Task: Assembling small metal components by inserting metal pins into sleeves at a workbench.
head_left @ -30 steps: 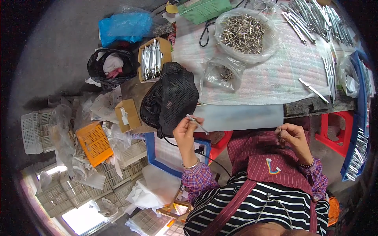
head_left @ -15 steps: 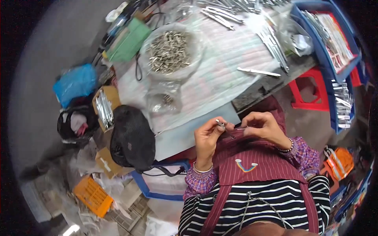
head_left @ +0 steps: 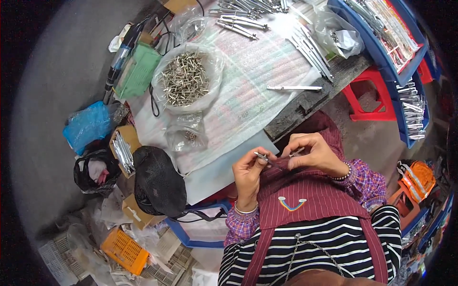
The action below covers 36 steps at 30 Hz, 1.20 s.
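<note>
My left hand point(head_left: 248, 175) is closed in a pinch on a slim, dark silver metal part point(head_left: 262, 156), held at a slant above my lap. Just to the right, my right hand point(head_left: 316, 152) pinches a small shiny metal piece point(head_left: 296, 152) between thumb and fingers. The two hands are slightly apart, and the exact kind of each piece is too small to make out. Beneath them spreads my dark red striped apron point(head_left: 305, 186). Ahead on the table lies a single slender silver metal piece point(head_left: 295, 88).
A plastic-lined tub point(head_left: 213, 71) full of small metal parts stands on the foam-covered table, beside a small clear bag point(head_left: 185, 138). Bundles of silver pieces point(head_left: 243, 24) lie farther back. Blue trays point(head_left: 415, 52) and a red stool point(head_left: 377, 114) are at right; a black mesh bag point(head_left: 160, 183) at left.
The view has shifted a little, so the table sits lower and more to the left. A small metal piece now shows in my right fingers, and that hand's fingertips have lifted slightly.
</note>
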### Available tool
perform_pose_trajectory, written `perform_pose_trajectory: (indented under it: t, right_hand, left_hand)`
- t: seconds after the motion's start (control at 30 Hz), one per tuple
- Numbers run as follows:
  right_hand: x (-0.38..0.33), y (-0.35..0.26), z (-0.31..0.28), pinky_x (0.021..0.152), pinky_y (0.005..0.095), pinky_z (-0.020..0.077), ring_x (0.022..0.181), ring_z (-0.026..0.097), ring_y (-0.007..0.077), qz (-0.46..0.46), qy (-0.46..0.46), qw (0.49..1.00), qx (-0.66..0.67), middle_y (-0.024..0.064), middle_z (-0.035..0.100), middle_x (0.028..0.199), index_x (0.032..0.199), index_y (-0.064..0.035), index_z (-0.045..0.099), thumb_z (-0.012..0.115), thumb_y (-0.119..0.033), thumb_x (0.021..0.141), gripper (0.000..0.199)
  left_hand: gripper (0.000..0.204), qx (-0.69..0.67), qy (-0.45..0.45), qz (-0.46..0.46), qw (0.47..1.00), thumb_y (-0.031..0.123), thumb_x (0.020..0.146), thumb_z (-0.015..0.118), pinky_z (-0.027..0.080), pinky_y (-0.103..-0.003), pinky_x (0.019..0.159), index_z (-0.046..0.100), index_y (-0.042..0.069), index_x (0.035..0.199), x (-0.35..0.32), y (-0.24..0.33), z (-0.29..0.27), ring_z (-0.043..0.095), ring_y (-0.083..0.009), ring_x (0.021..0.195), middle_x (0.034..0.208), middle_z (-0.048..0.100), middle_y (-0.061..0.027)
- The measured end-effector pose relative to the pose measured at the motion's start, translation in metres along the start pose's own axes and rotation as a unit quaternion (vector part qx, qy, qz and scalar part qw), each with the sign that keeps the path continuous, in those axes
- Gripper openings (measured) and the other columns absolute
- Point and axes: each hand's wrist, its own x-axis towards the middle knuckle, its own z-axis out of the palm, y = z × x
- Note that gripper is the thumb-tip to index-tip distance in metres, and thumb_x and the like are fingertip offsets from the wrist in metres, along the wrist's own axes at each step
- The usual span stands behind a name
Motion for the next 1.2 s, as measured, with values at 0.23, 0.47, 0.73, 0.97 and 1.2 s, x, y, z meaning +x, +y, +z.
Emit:
perform_pose_trajectory:
  t: [0.23,0.47,0.73,0.97,1.2]
  right_hand:
    - [-0.001,0.003,-0.002,0.065,0.0218,0.0388,0.073,0.051,0.0093,-0.034,0.008,0.999,-0.008,0.0010,0.054,0.074,0.088,-0.0006,0.067,0.071,-0.011,0.071,0.021]
    - [-0.003,0.007,0.005,0.068,0.0251,0.0466,0.075,0.061,0.0156,-0.069,-0.016,0.995,-0.071,0.0094,0.064,0.080,0.091,0.0023,0.064,0.066,-0.007,0.074,0.019]
    - [-0.003,0.008,0.003,0.062,0.0252,0.0471,0.069,0.061,0.0152,-0.094,0.016,0.985,-0.142,0.0098,0.064,0.079,0.091,0.0030,0.063,0.067,-0.005,0.073,0.020]
    - [-0.007,0.005,-0.003,0.062,0.0211,0.0455,0.071,0.056,0.0069,0.032,0.017,0.997,0.065,0.0031,0.063,0.078,0.092,0.0029,0.061,0.068,-0.003,0.074,0.020]
    - [-0.005,0.000,-0.007,0.065,0.0228,0.0451,0.077,0.057,0.0109,-0.071,0.026,0.997,0.016,0.0051,0.061,0.083,0.091,0.0032,0.062,0.064,-0.003,0.075,0.017]
  left_hand:
    - [0.020,-0.002,-0.003,0.007,1.000,0.014,0.083,0.062,0.045,-0.024,0.063,0.058,-0.002,0.094,0.000,-0.002,0.001,0.059,-0.0171,0.077,0.083,0.061,-0.0103]
    - [0.019,0.002,0.000,0.020,1.000,0.013,0.083,0.062,0.044,-0.024,0.065,0.058,-0.003,0.093,0.000,-0.004,0.002,0.057,-0.0171,0.077,0.084,0.060,-0.0111]
    - [0.022,-0.028,-0.015,0.011,0.999,0.014,0.082,0.063,0.043,-0.024,0.063,0.057,-0.003,0.093,0.002,-0.006,0.003,0.055,-0.0168,0.077,0.084,0.058,-0.0116]
    - [0.023,-0.024,-0.005,0.011,1.000,0.015,0.081,0.063,0.043,-0.023,0.062,0.057,-0.004,0.093,0.001,-0.004,0.006,0.055,-0.0164,0.074,0.083,0.058,-0.0124]
    - [0.021,-0.015,-0.009,0.003,1.000,0.014,0.083,0.062,0.042,-0.023,0.062,0.057,-0.003,0.092,0.002,-0.007,0.008,0.055,-0.0159,0.075,0.082,0.058,-0.0114]
